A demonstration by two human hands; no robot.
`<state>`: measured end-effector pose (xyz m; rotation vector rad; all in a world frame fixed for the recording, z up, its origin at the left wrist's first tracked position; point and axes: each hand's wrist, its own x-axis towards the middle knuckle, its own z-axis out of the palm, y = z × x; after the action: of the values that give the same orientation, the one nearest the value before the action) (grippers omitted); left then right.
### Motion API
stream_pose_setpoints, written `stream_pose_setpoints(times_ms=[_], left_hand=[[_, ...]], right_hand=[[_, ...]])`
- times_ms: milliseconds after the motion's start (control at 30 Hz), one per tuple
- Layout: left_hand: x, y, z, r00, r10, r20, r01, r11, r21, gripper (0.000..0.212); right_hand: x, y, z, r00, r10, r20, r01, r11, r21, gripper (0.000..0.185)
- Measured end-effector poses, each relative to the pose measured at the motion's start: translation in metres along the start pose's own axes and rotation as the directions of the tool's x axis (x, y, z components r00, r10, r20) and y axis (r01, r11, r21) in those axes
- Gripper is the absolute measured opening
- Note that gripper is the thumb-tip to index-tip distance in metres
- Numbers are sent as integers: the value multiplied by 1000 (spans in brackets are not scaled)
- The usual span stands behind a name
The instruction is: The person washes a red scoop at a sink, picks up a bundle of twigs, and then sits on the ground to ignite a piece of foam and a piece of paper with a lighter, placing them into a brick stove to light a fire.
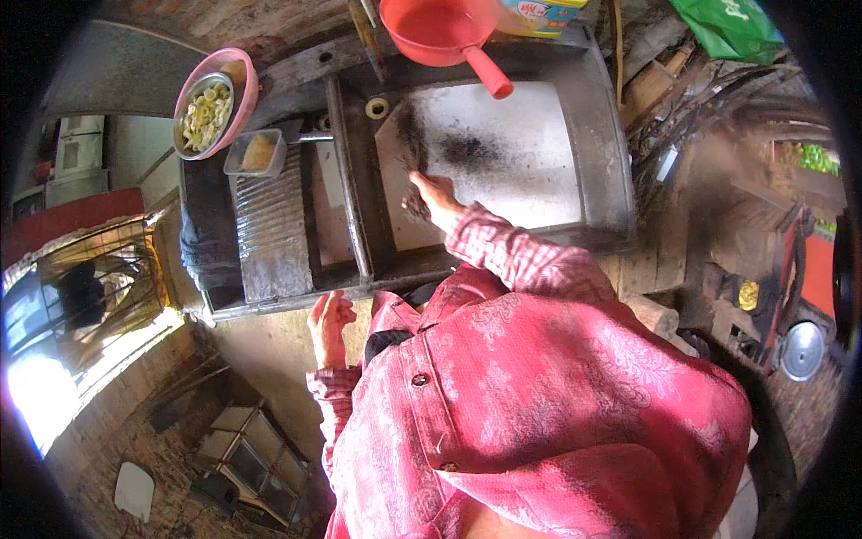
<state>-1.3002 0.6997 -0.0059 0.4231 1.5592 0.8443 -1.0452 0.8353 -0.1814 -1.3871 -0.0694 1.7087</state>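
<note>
My right hand (436, 201) reaches into the larger basin of a dark stone sink (609, 168), index finger stretched out. Dark, wispy material (416, 207) lies at its fingers; whether they grip it I cannot tell. Black smudges (468, 148) mark the basin's pale bottom (532, 188). My left hand (330, 323) hangs by the sink's front edge, fingers loosely bent and nothing in them. Left of the basin divider (350, 202) is a ribbed washboard slab (273, 229). A round drain fitting (377, 108) sits at the basin's back left corner.
A red plastic dipper (438, 30) rests at the sink's back, its handle jutting over the basin. Behind it stands a yellow-blue container (542, 17). Back left are a metal bowl of cut vegetables (207, 118), a pink basin (249, 87) and a clear plastic box (259, 151). Dark cloth (209, 229) drapes the left end.
</note>
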Motion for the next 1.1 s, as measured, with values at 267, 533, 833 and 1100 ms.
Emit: stream_pose_setpoints(times_ms=[267,533,833,1100], left_hand=[[-41,-32,-52,982,-54,-181,33,992,-119,19],[-35,-45,-61,983,-111,-145,93,988,-127,19],[-29,-11,-36,995,3,-103,-7,999,-38,17],[-7,2,-31,998,55,36,-53,997,-56,17]], right_hand=[[-63,-93,-75,956,-263,-128,247,960,-133,19],[43,-64,-101,894,-340,-293,259,924,-281,23],[-111,-96,-1,988,-16,151,70,930,-362,26],[-111,-83,-74,994,-5,-112,-28,957,-289,25]])
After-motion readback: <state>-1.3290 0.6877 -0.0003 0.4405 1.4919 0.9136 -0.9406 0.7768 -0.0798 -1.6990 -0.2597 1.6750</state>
